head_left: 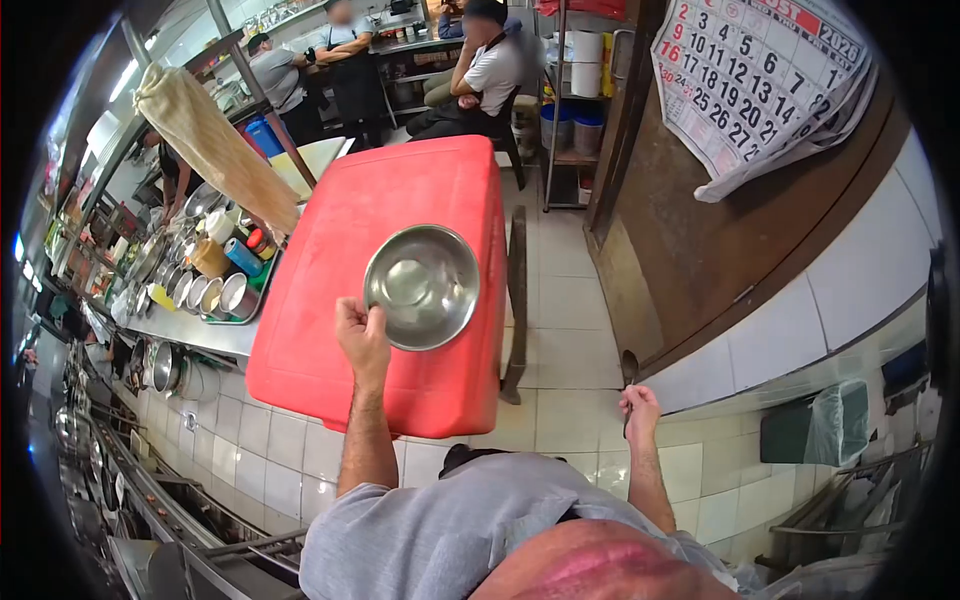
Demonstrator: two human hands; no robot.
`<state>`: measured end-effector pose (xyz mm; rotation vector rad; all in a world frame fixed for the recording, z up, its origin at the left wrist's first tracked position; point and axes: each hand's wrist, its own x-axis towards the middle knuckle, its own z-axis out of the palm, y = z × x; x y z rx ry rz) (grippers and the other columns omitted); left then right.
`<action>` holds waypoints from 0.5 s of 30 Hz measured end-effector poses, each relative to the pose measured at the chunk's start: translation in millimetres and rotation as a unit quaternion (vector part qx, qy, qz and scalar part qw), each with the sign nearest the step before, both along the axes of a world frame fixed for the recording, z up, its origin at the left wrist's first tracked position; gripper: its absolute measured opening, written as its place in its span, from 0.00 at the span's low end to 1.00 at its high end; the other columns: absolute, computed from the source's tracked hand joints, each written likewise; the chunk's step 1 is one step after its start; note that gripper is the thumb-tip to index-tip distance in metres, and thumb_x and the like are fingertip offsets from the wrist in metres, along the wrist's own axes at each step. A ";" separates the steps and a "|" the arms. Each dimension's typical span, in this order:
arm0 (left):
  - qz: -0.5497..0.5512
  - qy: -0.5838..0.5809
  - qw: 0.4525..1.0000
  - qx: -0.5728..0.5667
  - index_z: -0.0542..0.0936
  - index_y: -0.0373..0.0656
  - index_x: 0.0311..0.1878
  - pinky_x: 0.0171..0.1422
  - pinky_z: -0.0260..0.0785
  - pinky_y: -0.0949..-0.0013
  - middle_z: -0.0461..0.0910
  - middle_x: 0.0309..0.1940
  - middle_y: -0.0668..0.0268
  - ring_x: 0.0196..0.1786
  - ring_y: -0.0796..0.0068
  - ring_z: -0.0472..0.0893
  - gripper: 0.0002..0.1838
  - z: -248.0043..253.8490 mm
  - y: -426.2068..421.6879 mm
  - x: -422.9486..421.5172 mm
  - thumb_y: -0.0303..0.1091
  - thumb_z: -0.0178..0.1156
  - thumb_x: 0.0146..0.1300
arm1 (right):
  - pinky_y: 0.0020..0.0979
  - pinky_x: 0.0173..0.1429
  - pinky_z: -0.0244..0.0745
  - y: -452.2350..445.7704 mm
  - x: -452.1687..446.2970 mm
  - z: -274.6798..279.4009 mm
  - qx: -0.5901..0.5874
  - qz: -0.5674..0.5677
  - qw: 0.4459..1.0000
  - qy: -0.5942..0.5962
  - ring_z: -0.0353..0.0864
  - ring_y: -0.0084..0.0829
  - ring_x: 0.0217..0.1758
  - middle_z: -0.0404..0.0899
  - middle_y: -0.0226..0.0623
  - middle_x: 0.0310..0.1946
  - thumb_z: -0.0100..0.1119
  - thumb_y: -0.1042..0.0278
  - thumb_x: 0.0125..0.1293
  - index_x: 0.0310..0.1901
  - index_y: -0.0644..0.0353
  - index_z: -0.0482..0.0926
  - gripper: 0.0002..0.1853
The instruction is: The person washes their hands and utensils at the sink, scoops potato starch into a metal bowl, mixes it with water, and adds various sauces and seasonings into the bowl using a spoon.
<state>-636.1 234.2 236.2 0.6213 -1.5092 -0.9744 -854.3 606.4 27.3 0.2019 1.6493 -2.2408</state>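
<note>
A round, shiny metal bowl [421, 288] is over the red lid of a large box [330, 260]; whether it touches the lid I cannot tell. My left hand [363, 335] is closed on the bowl's near left rim, with the thumb up. Off to the right, above the tiled floor, my right hand [640, 408] has its fingers closed round a thin dark object, perhaps a utensil handle, too small to make out.
Cups, jars and bowls crowd a metal counter [185, 335] on the left. A brown door [720, 240] with a calendar [755, 85] stands at the right. Several people are at the back, one seated [490, 85]. A green bin [790, 435] is at the lower right.
</note>
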 end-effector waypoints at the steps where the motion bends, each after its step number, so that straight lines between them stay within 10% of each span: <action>1: 0.021 -0.015 1.000 -0.013 0.63 0.42 0.25 0.22 0.51 0.80 0.59 0.19 0.76 0.21 0.89 0.58 0.09 -0.6 5.8 -6.5 0.19 0.52 0.51 | 0.19 0.21 0.61 7.5 -7.9 2.8 0.014 0.027 1.000 0.006 0.70 0.20 0.20 0.74 0.30 0.23 0.56 0.75 0.58 0.30 0.60 0.72 0.03; 15: 0.151 -0.126 0.974 -0.112 0.63 0.40 0.23 0.22 0.52 0.77 0.57 0.16 0.74 0.20 0.85 0.57 0.08 24.8 -20.0 -96.9 0.20 0.53 0.48 | 0.19 0.19 0.59 -39.2 -128.5 -4.9 0.066 0.189 0.978 0.057 0.66 0.17 0.17 0.68 0.26 0.17 0.56 0.74 0.58 0.24 0.57 0.68 0.08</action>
